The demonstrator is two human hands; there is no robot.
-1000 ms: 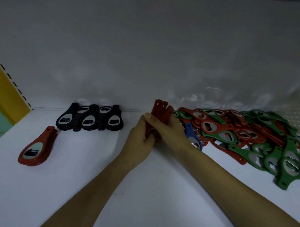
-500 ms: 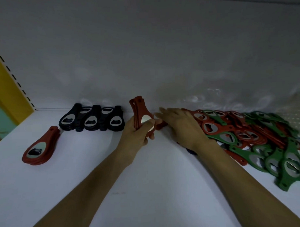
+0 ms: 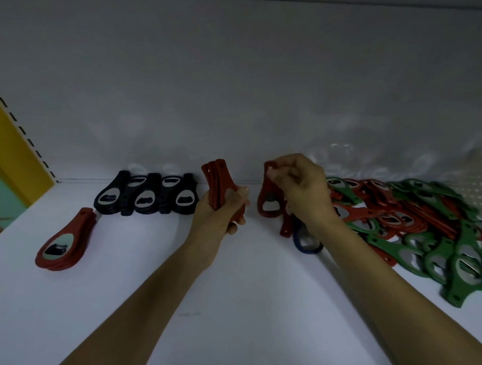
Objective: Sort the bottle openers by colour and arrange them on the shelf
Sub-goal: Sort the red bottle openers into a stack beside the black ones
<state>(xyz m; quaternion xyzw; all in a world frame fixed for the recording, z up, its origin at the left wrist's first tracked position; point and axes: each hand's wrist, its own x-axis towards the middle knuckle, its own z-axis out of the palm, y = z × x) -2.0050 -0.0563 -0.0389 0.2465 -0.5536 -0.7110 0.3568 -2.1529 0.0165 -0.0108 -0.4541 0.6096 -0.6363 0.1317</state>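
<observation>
At the far left of the white shelf (image 3: 238, 305), a short stack of red openers (image 3: 64, 243) lay flat, and just right of it, against the back wall, a row of black openers (image 3: 147, 196) stood overlapped. As far as could be seen, those two groups were sorted.

Near the middle, the left hand (image 3: 219, 218) was clenched round a bundle of red openers (image 3: 215, 177), held upright with the handles pointing up. These were gathered but not yet set down. Just beside it, the right hand (image 3: 306, 193) pinched the handle end of a single red opener (image 3: 265, 187), which hung head-down. Whether it was clear of the shelf could not be told. A blue opener (image 3: 305, 244) lay below that wrist.

To the right spread the unsorted pile (image 3: 413, 217), red and green openers tangled together, with more blue at the frame's edge. By my judgement most of the work was still ahead: no green or blue group had been started.

Half a second earlier the right hand had lain flat on the pile's near edge, fingers extended — now it had lifted one red opener out. The left hand's bundle had stayed upright in much the same place. A full second earlier both hands had been joined on that bundle.
</observation>
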